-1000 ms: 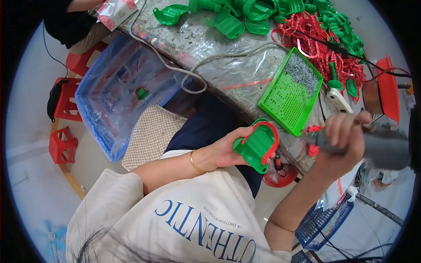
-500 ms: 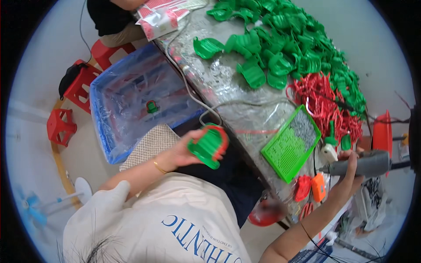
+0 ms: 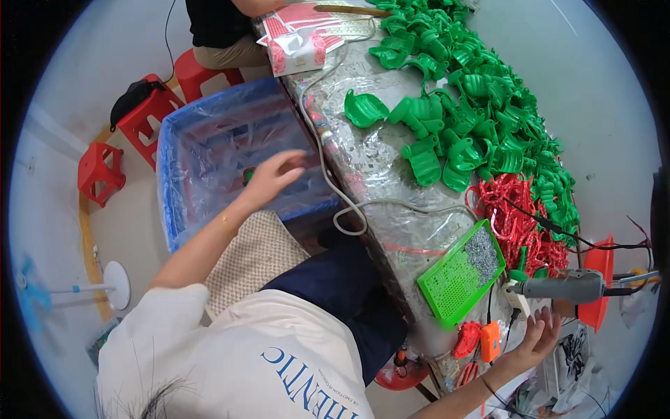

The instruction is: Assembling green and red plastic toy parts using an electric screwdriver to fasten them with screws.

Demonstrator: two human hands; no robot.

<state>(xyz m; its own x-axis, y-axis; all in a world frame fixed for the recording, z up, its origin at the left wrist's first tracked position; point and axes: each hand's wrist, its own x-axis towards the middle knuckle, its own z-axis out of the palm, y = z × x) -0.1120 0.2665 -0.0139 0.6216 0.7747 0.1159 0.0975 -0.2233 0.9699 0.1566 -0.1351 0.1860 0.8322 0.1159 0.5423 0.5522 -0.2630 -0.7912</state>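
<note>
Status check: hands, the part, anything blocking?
Left hand open over blue bin. Right hand open beneath grey power tool. Green piece in bin. Nothing blocking.

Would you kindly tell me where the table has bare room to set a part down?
The table is bare in a strip from the grey cable to the green parts pile, and again between that cable's loop and the green tray. The far half is crowded with green parts and the red parts.

The left hand reaches open over the blue bin; the right hand hovers open below the grey power tool.
</note>
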